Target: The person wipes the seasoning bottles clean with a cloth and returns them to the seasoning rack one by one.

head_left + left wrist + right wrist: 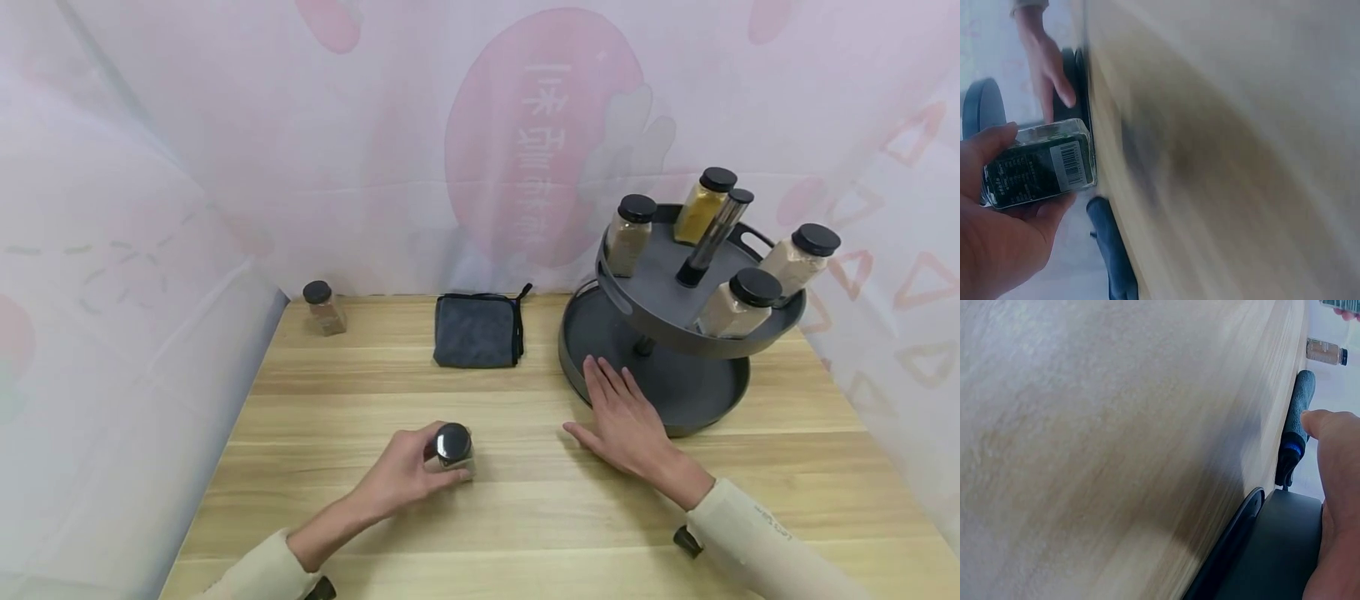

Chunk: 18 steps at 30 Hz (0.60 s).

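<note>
My left hand (405, 477) grips a square spice jar (453, 446) with a black lid, left of the table's middle near the front. In the left wrist view the same glass jar (1038, 169) shows a dark label with a white barcode patch, the thumb and fingers on opposite sides. My right hand (627, 427) has its fingers extended over the front-left rim of a dark grey two-tier rack (651, 427). In the right wrist view the palm and thumb lie along the rack's wall (1288, 534); the other fingertips are hidden there.
On the upper tier (660, 292) stand several black-lidded jars, including a yellow one (699, 215), around a central post (716, 237). A folded grey cloth (476, 332) lies at the table's back edge. A brownish jar (327, 315) stands at the back left corner.
</note>
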### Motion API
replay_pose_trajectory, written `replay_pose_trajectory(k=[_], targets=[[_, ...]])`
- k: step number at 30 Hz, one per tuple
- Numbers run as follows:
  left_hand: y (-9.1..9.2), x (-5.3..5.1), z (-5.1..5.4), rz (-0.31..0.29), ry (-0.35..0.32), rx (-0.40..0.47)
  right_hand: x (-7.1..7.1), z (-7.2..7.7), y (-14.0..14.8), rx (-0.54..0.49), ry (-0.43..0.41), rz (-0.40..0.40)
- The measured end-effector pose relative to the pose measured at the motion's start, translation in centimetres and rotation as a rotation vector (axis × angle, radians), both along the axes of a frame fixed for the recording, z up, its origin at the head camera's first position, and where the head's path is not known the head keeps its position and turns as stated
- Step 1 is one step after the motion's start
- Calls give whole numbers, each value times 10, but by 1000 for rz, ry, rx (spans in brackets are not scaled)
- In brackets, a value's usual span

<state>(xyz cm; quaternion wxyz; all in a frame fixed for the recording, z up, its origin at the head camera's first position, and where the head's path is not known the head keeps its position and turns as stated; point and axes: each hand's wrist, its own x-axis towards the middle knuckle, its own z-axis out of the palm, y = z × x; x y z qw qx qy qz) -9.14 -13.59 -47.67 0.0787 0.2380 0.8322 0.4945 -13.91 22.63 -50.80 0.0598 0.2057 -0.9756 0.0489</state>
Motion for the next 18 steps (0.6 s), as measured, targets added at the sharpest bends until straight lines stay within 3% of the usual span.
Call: replay_pose_trajectory(k=[9, 18], targets=[[12, 17, -8, -98, -46, 10, 1, 0, 1, 0, 2, 5], [16, 21, -16, -111, -45, -3, 1, -1, 1, 3, 13, 9]])
